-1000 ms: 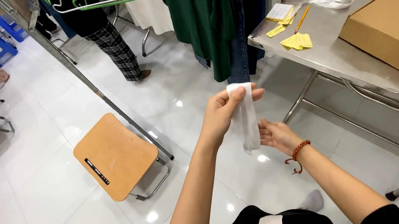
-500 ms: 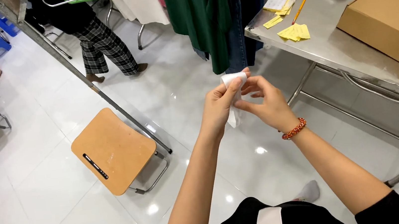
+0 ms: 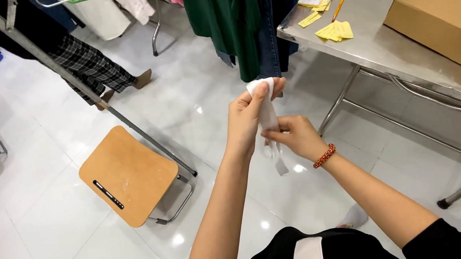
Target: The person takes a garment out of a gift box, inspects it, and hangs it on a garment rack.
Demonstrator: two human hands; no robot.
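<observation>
I hold a narrow white fabric strip [image 3: 269,120] upright in front of me, over the white tiled floor. My left hand [image 3: 247,116] pinches its top end between thumb and fingers. My right hand [image 3: 295,136], with a red bead bracelet on the wrist, grips the strip lower down. The strip's loose tail hangs below my right hand.
A wooden stool [image 3: 129,176] stands on the floor to my left. A steel table [image 3: 383,48] at right carries a cardboard box [image 3: 448,12], yellow paper notes [image 3: 335,31], a pencil and white straps. Green and dark clothes [image 3: 240,12] hang on a rack; a person in checked trousers [image 3: 87,65] stands behind.
My right hand came up from below to meet the left at the strip's top, then slid down along it. The strip now hangs shorter beneath my hands.
</observation>
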